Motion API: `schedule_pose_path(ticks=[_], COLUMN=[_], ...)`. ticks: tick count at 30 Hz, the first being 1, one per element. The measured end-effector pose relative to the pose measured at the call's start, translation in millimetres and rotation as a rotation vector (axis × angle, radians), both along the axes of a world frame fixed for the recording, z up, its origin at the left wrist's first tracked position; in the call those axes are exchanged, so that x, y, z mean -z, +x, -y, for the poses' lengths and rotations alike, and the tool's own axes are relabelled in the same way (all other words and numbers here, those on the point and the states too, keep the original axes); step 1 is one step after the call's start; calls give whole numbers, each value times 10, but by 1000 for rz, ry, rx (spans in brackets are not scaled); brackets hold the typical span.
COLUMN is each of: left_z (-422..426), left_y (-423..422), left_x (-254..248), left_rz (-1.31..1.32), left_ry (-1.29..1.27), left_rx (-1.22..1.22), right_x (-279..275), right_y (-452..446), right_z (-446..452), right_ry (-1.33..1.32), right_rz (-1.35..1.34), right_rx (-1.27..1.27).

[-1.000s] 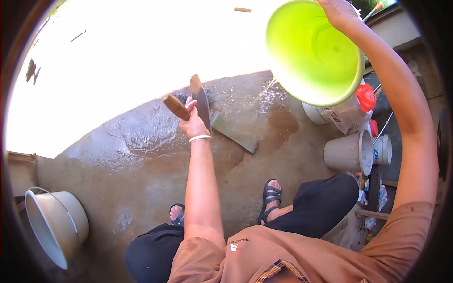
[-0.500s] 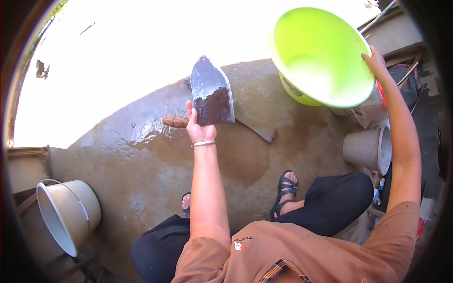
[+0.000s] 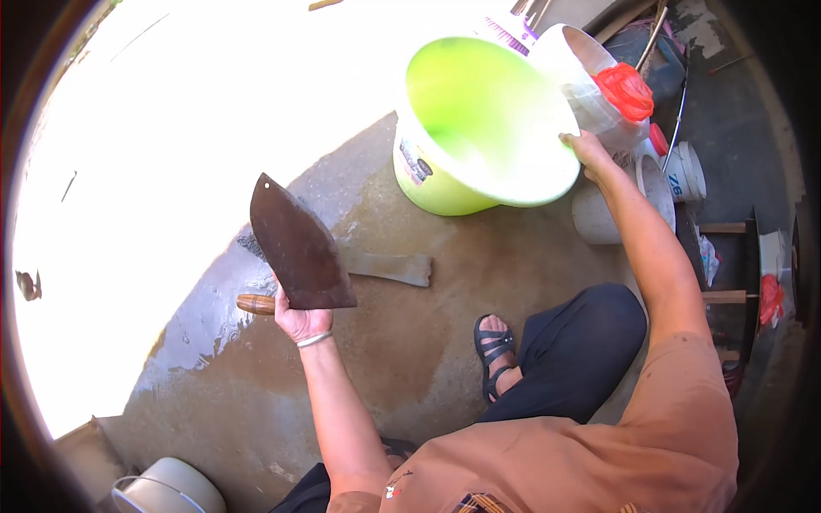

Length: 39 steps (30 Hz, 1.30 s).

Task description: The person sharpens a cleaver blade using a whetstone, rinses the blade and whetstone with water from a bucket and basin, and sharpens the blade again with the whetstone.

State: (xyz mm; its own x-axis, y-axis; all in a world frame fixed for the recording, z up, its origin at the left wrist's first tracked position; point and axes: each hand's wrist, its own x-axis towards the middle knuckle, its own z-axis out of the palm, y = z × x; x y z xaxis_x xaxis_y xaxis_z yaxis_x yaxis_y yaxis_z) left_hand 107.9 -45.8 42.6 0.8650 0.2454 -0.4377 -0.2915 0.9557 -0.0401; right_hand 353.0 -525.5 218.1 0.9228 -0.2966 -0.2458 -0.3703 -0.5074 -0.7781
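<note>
My left hand (image 3: 301, 321) is closed at the heel of a broad, dark-bladed cleaver (image 3: 299, 244). The blade points up and away, with a small hole near its tip. Its wooden handle (image 3: 256, 303) sticks out to the left of my fingers. My right hand (image 3: 590, 152) grips the rim of a lime-green plastic tub (image 3: 445, 184), which is tilted with its mouth towards me. Its inside is glaring, so I cannot tell whether it holds water. Beyond the cleaver, a grey whetstone-like slab (image 3: 389, 268) lies on the wet floor, partly hidden by the blade.
A beige bucket (image 3: 171, 487) stands at lower left. On the right are a white bucket (image 3: 577, 64) with a red plastic bag (image 3: 626, 90), a grey bucket (image 3: 599, 212) and a small rack (image 3: 727, 297). Bright sunlight washes out the far left floor.
The view has turned right. The cleaver has tipped left and its blade has lost its bright reflection. The tub appears more upright, still in my right hand.
</note>
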Motion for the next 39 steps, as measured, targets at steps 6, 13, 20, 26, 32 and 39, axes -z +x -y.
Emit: schedule_pose_path(ticks=[6,13,20,26,32,39], left_z=[30,104,236,331,317,166], left_y=[99,259,380,438,533,319], left_x=[96,71,19,82,-118,-321], left_rz=[121,4,-157,-160,-235,-358], left_ry=[-48,-96,-156,-168,-76,128], left_rx=[106,77,-8,45,-15,-85], right_x=[-325,-77,-120,-16,-159,-135], right_y=[-664,-608,-79,89,-205,-109], right_z=[-313,-393,-460,-626,-913,-967], right_ry=[435,740,809,694,754,441], right_rz=[-343,-229,-278,-70,-187,-167], right_rx=[24,-6,-103,-4,-88,-25])
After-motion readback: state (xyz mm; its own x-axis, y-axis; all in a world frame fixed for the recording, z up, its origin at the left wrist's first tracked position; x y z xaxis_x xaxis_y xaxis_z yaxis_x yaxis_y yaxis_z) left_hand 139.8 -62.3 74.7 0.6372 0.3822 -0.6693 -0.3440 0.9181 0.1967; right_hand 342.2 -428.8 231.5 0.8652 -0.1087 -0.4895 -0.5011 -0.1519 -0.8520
